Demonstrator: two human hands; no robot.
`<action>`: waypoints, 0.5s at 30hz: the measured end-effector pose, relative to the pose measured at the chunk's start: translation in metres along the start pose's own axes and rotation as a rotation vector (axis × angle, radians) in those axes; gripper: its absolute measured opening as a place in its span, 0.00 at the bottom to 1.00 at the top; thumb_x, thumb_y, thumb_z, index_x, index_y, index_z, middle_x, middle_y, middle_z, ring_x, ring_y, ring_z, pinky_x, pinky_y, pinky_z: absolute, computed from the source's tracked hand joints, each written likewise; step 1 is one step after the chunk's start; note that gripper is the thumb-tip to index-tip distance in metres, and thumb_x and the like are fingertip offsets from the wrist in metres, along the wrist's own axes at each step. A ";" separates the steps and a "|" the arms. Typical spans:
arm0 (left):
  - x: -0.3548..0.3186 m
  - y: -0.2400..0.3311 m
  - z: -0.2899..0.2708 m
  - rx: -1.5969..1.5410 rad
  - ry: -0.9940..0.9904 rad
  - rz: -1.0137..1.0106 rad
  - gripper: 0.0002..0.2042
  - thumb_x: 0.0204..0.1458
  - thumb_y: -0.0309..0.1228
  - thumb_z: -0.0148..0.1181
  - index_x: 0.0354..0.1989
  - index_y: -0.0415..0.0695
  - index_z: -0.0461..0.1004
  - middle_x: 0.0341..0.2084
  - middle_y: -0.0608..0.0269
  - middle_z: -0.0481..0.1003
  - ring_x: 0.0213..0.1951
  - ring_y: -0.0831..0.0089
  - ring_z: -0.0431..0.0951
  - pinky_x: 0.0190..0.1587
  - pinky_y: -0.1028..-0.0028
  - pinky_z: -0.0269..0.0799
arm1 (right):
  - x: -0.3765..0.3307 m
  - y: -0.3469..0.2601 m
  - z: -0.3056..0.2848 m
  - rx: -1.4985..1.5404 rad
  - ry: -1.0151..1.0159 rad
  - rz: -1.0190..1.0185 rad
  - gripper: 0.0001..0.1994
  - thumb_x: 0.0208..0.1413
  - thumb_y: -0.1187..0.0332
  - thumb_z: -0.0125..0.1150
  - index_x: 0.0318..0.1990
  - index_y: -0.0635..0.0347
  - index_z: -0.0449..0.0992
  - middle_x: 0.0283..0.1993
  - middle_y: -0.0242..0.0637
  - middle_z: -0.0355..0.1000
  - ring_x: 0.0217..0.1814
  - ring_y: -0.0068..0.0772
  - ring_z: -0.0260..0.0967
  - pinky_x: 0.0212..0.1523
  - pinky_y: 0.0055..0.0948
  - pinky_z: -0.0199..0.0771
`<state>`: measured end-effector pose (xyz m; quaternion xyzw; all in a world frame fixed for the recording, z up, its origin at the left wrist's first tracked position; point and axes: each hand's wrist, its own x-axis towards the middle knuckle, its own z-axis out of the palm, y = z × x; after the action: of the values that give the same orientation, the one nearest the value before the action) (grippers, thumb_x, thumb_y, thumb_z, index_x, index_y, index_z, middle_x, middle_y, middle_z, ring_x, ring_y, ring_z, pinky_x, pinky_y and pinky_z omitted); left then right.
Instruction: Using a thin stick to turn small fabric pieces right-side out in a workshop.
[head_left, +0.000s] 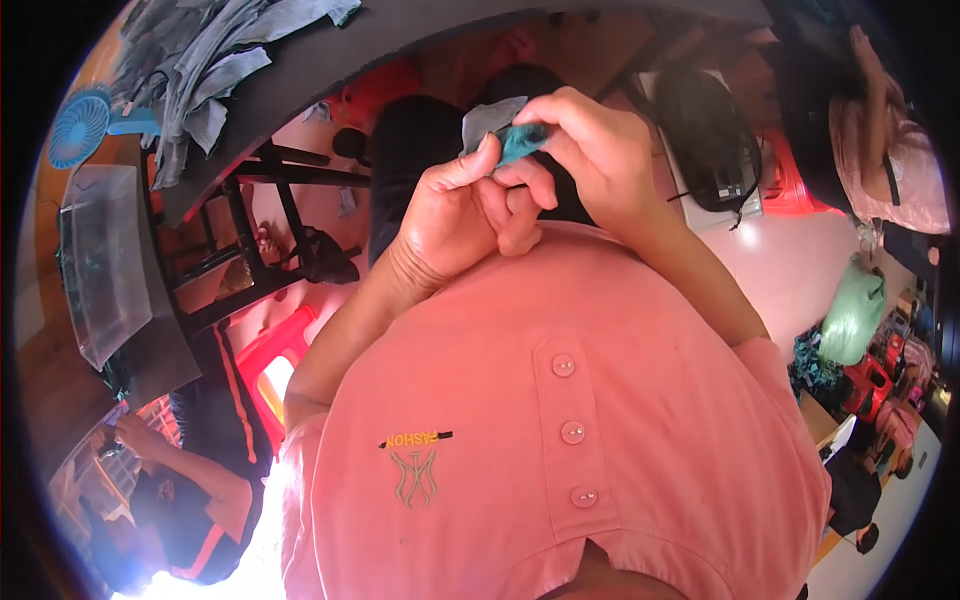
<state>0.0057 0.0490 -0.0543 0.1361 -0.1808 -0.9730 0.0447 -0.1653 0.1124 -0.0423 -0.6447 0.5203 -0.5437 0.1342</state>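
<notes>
Teal cloth (520, 146): held between both hands, above the lap (408, 150) and off the bench (310, 85), clear of its near edge.
Grey cloth (488, 124): lies against the teal cloth's far-left side; whether the two are joined cannot be told.
Left hand (458, 212): thumb and forefinger closed on the teal cloth's left end; the remaining fingers are curled beneath.
Right hand (600, 150): forefinger and thumb gripping the teal cloth's right end; the thumb is partly hidden.
Weight: judged very light; a fingertip pinch should suffice.
Stiffness: soft and limp by appearance; expect folding and bunching under pressure.
Surface: judged low in slip, though layers may slide over each other.
Fragility: unlikely to break; thin edges could stretch or fray if pulled hard.
Hold points: opposite ends, close to the edges, middle left uncovered.
Grey strips (215, 72): heaped loosely on the bench, some overhanging its near edge.
</notes>
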 end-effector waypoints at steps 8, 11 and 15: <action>-0.005 -0.007 0.005 0.017 -0.173 0.062 0.34 0.60 0.58 0.37 0.33 0.33 0.75 0.10 0.58 0.65 0.14 0.69 0.61 0.23 0.73 0.58 | -0.004 -0.007 -0.014 0.120 -0.009 0.090 0.07 0.52 0.81 0.56 0.37 0.66 0.76 0.33 0.34 0.74 0.33 0.27 0.72 0.37 0.23 0.72; -0.002 -0.005 0.002 -0.089 -0.170 0.052 0.34 0.60 0.58 0.37 0.34 0.33 0.74 0.09 0.57 0.66 0.15 0.68 0.63 0.25 0.72 0.59 | 0.001 -0.009 -0.026 0.137 0.087 0.006 0.07 0.48 0.82 0.60 0.35 0.64 0.76 0.32 0.33 0.74 0.30 0.22 0.70 0.29 0.20 0.67; -0.001 -0.003 0.003 0.036 -0.135 0.047 0.35 0.60 0.59 0.37 0.35 0.32 0.74 0.10 0.56 0.67 0.17 0.68 0.65 0.29 0.73 0.61 | 0.014 -0.020 -0.039 0.155 0.005 -0.088 0.08 0.44 0.83 0.63 0.32 0.63 0.76 0.30 0.33 0.72 0.28 0.19 0.68 0.22 0.17 0.60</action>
<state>0.0053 0.0526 -0.0524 0.0664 -0.2038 -0.9753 0.0527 -0.1895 0.1243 -0.0053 -0.6534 0.4482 -0.5891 0.1585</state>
